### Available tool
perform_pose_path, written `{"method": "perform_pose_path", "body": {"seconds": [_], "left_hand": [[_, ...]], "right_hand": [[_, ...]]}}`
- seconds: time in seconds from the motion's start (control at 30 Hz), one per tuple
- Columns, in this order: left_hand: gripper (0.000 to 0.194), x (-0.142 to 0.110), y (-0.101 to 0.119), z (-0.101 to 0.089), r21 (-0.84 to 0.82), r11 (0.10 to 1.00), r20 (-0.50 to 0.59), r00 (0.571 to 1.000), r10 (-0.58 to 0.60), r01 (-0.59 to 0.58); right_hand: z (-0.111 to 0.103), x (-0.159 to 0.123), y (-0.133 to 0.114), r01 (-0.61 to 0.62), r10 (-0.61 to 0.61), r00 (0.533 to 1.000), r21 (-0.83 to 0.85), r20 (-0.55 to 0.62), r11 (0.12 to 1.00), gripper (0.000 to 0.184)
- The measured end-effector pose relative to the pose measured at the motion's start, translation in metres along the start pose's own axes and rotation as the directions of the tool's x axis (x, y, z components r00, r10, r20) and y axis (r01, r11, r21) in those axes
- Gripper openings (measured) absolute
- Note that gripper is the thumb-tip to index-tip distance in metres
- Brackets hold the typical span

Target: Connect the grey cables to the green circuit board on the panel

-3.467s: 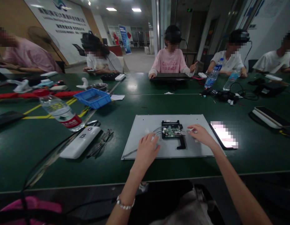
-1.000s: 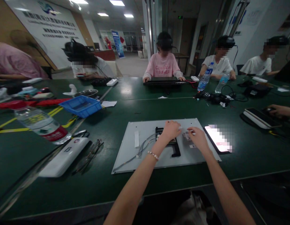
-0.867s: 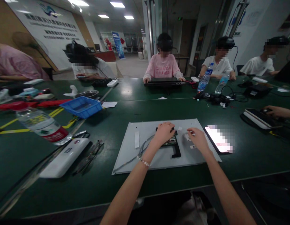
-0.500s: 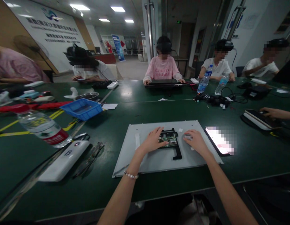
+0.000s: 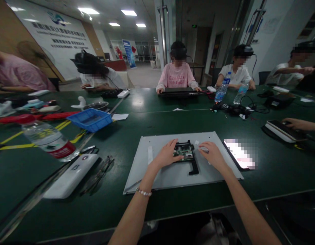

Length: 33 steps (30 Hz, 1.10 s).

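A green circuit board [image 5: 187, 154] sits in a black bracket [image 5: 194, 167] on a pale flat panel [image 5: 170, 178]. My left hand [image 5: 165, 154] rests at the bracket's left side, thumb and fingers spread, the thumb over the board's lower left edge. It hides the grey cables there. My right hand [image 5: 212, 154] hovers over the panel right of the bracket. Its fingers are bent but apart, above a small clear-and-white label that is partly covered. A small white scrap [image 5: 197, 142] lies by its fingertips. A white strip [image 5: 150, 155] lies on the panel's left part.
A lit phone [image 5: 239, 154] lies right of the panel. To the left are a white power bank [image 5: 72, 177], glasses [image 5: 98, 175], a water bottle [image 5: 49, 141] and a blue tray [image 5: 92, 119]. A co-worker's hand [image 5: 301, 124] is at the right. Several people sit across the table.
My left hand reached over the board about a second ago, then drew back to the bracket's left side. My right hand's fingers, pinched earlier, have loosened. The view has shifted slightly.
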<state>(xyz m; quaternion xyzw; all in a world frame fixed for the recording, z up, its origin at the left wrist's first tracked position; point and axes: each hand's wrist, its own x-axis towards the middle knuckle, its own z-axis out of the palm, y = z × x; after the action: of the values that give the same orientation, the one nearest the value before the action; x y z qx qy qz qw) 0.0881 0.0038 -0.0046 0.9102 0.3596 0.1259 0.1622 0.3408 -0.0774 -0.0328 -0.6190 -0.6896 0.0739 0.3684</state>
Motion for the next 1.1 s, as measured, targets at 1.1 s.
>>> {"method": "perform_pose_path", "body": {"seconds": [1.1], "left_hand": [[0.081,-0.0006,-0.0005,0.0021,0.003,1.0,0.003,1.0,-0.023,0.023]], "right_hand": [[-0.0007,-0.0019,-0.0081,0.022,-0.022,1.0,0.011,0.008,1.0,0.022]]}}
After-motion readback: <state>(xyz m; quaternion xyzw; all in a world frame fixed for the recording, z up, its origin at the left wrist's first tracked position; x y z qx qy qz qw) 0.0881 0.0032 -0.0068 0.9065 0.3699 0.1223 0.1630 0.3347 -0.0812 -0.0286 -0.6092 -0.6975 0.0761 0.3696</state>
